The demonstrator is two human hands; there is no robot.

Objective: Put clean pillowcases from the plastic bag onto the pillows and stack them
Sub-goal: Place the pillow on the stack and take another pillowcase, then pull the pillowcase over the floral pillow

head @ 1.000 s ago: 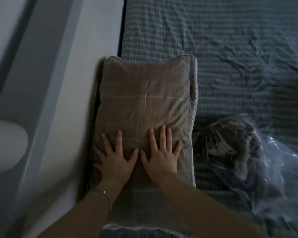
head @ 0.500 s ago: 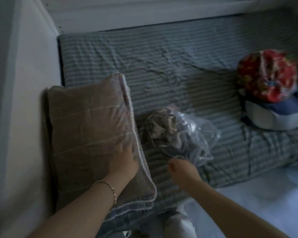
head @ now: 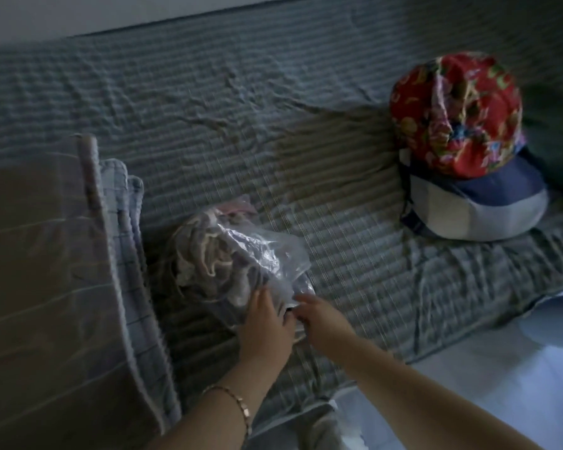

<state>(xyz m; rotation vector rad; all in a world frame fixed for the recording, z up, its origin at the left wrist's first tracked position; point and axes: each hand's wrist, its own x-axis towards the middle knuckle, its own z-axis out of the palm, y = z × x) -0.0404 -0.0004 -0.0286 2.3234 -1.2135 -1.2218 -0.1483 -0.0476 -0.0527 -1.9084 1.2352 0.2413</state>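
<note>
As it lies crumpled, the clear plastic bag (head: 268, 251) shows bunched fabric (head: 205, 254)

Plastic bag (head: 241, 251): clear, on the bed (head: 306, 108), holding crumpled fabric (head: 205, 254).
Left hand (head: 265, 329), right hand (head: 319, 319): side by side, touching the bag's near end; grip too dim to tell.
Brown-cased pillow (head: 46, 287): left of the bag, atop a blue checked pillow (head: 127, 238).
Red floral pillow (head: 455, 115): well right of the bag, atop a blue-and-white pillow (head: 475, 209).

Dim room; striped grey bedsheet (head: 306, 108), white wall (head: 78, 11) behind, pale floor (head: 501, 384).
</note>
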